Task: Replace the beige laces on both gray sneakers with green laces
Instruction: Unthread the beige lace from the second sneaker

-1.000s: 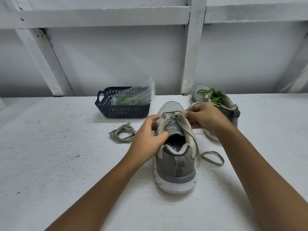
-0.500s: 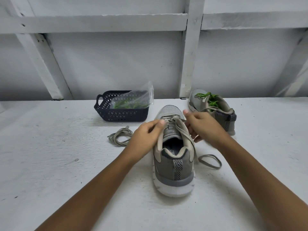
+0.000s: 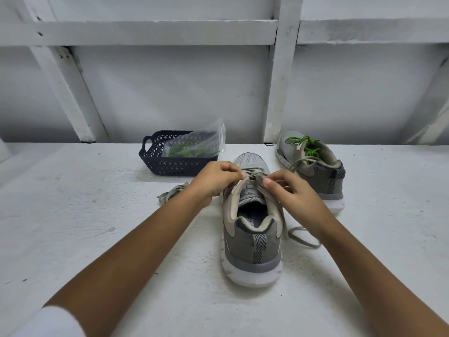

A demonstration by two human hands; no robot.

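Observation:
A gray sneaker stands heel toward me in the middle of the white table, still threaded with a beige lace that trails in a loop to its right. My left hand pinches the lace at the upper eyelets on the left side. My right hand pinches the lace on the right side, thumb up. Behind it to the right stands the second gray sneaker, partly threaded with a green lace. A loose beige lace lies bunched left of my left wrist.
A dark blue perforated basket at the back holds a clear plastic bag with green laces inside. A white wall with wooden framing rises behind the table.
Both hands have shifted toward the top eyelets of the near sneaker, and both now pinch the lace close together over the tongue. The view has tilted slightly.

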